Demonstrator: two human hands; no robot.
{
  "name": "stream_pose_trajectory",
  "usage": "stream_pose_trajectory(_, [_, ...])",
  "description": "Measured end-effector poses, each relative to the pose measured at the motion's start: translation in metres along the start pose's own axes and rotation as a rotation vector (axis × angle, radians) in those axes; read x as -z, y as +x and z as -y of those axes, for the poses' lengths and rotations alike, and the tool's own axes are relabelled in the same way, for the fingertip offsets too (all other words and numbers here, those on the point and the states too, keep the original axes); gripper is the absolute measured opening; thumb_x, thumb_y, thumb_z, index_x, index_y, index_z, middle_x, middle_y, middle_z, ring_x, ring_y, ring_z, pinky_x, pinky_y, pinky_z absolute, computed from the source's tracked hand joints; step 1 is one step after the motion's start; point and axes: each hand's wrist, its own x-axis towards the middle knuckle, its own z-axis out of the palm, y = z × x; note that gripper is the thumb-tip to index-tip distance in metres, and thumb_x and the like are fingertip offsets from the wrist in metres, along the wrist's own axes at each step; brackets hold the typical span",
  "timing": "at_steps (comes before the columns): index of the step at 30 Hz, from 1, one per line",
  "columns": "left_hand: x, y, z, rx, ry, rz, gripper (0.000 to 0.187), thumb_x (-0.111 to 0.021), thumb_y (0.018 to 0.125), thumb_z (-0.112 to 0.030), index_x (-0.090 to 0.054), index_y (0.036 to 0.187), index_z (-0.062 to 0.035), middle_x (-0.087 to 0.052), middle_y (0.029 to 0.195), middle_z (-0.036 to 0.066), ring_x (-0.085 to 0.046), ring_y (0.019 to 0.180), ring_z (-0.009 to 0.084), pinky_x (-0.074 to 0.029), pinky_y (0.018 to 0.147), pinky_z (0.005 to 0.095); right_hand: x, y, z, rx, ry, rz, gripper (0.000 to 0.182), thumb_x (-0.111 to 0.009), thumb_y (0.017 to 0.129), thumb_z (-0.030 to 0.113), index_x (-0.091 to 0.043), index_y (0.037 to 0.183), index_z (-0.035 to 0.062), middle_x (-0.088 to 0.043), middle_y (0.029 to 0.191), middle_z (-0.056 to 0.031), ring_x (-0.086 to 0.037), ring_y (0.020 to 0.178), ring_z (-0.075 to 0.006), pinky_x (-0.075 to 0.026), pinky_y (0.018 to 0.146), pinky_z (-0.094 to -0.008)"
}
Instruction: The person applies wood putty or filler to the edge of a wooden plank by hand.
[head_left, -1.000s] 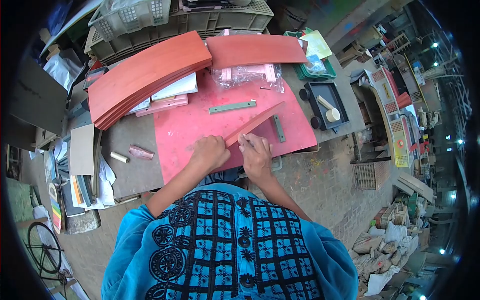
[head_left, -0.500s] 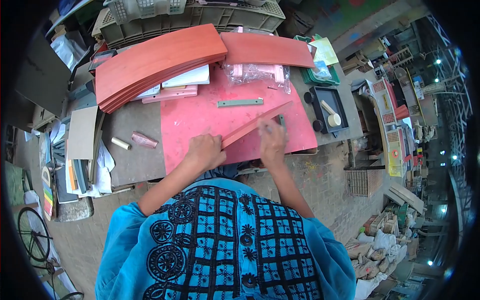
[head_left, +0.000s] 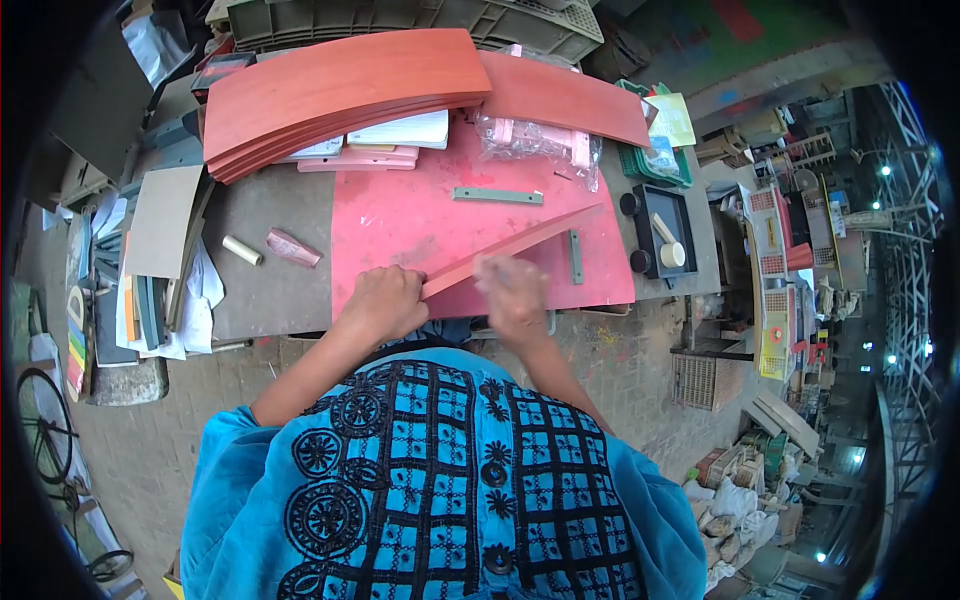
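A red-painted board (head_left: 530, 243) stands on its narrow edge, slanting across the pink sheet (head_left: 385, 225) on the table. My left hand (head_left: 385, 303) is closed around the board's near left end. Against the middle of its upper edge is my right hand (head_left: 516, 300), fingers bunched and blurred by motion; whatever is in them is hidden. Beyond the board lies a grey-green bar (head_left: 497, 195) with small holes, and a second such bar (head_left: 575, 257) rests to the right of my right hand.
Stacked curved red boards (head_left: 340, 85) lie at the back left, with another red board (head_left: 565, 97) beside them over plastic-wrapped pink pieces (head_left: 540, 143). At right sits a black tray (head_left: 675, 230) holding a cream roll. A short cream tube (head_left: 242, 250) lies at left.
My right hand has slid along the board's edge toward my left hand, uncovering more of the bar at right. My left hand keeps its hold. The camera view has shifted slightly.
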Motion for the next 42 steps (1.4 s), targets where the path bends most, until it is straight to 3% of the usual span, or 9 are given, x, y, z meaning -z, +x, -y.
stream_pose_trajectory(7, [-0.005, -0.005, -0.003, -0.035, -0.015, 0.015, 0.042, -0.054, 0.075, -0.016, -0.069, 0.112, -0.0043, -0.068, 0.083, 0.027, -0.067, 0.08, 0.0436, -0.054, 0.076, 0.0516, 0.006, -0.001, -0.018, 0.04, 0.105, -0.022, 0.028, -0.063, 0.086, 0.009, -0.069, 0.114, 0.0096, -0.063, 0.11, -0.004, -0.056, 0.1, -0.0234, -0.038, 0.085, -0.0379])
stream_pose_trajectory(10, [0.001, -0.008, -0.006, -0.04, -0.074, -0.017, 0.029, -0.055, 0.076, -0.017, -0.069, 0.095, 0.0003, -0.068, 0.082, 0.027, -0.068, 0.081, 0.0446, -0.053, 0.076, 0.0538, -0.003, -0.014, -0.086, -0.081, 0.114, -0.073, 0.03, -0.063, 0.088, 0.01, -0.068, 0.118, 0.0098, -0.063, 0.111, -0.0045, -0.057, 0.102, -0.0234, -0.04, 0.087, -0.0383])
stream_pose_trajectory(16, [-0.002, -0.008, -0.005, -0.027, -0.055, -0.03, 0.032, -0.054, 0.077, -0.017, -0.07, 0.1, -0.0029, -0.067, 0.085, 0.028, -0.067, 0.083, 0.0441, -0.053, 0.078, 0.0526, 0.016, 0.002, -0.051, -0.029, 0.046, -0.038, 0.032, -0.059, 0.092, 0.012, -0.066, 0.123, 0.012, -0.062, 0.108, -0.0055, -0.056, 0.095, -0.0265, -0.042, 0.082, -0.0428])
stream_pose_trajectory(22, [-0.003, -0.01, -0.01, 0.013, -0.028, -0.047, 0.039, -0.054, 0.076, -0.017, -0.071, 0.109, -0.0049, -0.068, 0.085, 0.028, -0.067, 0.083, 0.0436, -0.052, 0.079, 0.0521, 0.021, -0.004, -0.134, -0.227, -0.14, -0.138, 0.025, -0.06, 0.091, 0.014, -0.069, 0.114, 0.0137, -0.062, 0.11, -0.0038, -0.055, 0.094, -0.0251, -0.04, 0.081, -0.0418])
stream_pose_trajectory(25, [0.0, -0.011, -0.014, 0.049, -0.044, -0.028, 0.042, -0.054, 0.076, -0.016, -0.071, 0.112, -0.0058, -0.067, 0.085, 0.028, -0.066, 0.084, 0.0434, -0.052, 0.081, 0.0513, 0.013, -0.009, -0.119, 0.013, -0.03, -0.124, 0.024, -0.061, 0.09, 0.014, -0.07, 0.113, 0.0137, -0.063, 0.111, -0.0042, -0.055, 0.094, -0.0254, -0.039, 0.08, -0.042])
stream_pose_trajectory(31, [-0.003, -0.012, -0.019, 0.115, -0.015, -0.026, 0.044, -0.054, 0.075, -0.014, -0.071, 0.116, -0.0087, -0.067, 0.087, 0.028, -0.066, 0.086, 0.0436, -0.052, 0.084, 0.0508, 0.025, -0.007, -0.174, -0.179, -0.109, -0.139, 0.027, -0.062, 0.088, 0.013, -0.069, 0.114, 0.0132, -0.063, 0.114, -0.0048, -0.056, 0.096, -0.0259, -0.039, 0.082, -0.0409])
stream_pose_trajectory(34, [-0.007, -0.01, -0.016, 0.155, -0.004, 0.002, 0.05, -0.06, 0.071, -0.017, -0.069, 0.12, -0.0103, -0.067, 0.086, 0.027, -0.066, 0.09, 0.0417, -0.051, 0.085, 0.0499, 0.025, -0.014, -0.157, -0.014, 0.048, -0.096, 0.031, -0.062, 0.087, 0.011, -0.068, 0.117, 0.0122, -0.063, 0.113, -0.0065, -0.057, 0.097, -0.0268, -0.04, 0.084, -0.0412])
stream_pose_trajectory(40, [-0.004, -0.009, -0.031, 0.166, 0.074, -0.018, 0.042, -0.055, 0.076, -0.017, -0.071, 0.114, -0.0098, -0.068, 0.089, 0.026, -0.067, 0.086, 0.0425, -0.053, 0.081, 0.0504, 0.013, -0.026, -0.238, -0.374, -0.01, -0.129, 0.024, -0.063, 0.089, 0.01, -0.071, 0.112, 0.0089, -0.064, 0.11, -0.0094, -0.06, 0.097, -0.0234, -0.044, 0.083, -0.0377])
stream_pose_trajectory(42, [-0.011, 0.001, -0.044, 0.147, 0.087, -0.075, 0.042, -0.056, 0.075, -0.018, -0.072, 0.113, -0.0094, -0.069, 0.088, 0.024, -0.067, 0.083, 0.0418, -0.054, 0.079, 0.0497, 0.002, -0.03, -0.241, -0.603, 0.428, -0.141, 0.021, -0.062, 0.092, 0.013, -0.072, 0.109, 0.0065, -0.066, 0.107, -0.0081, -0.061, 0.095, -0.0186, -0.045, 0.08, -0.0333])
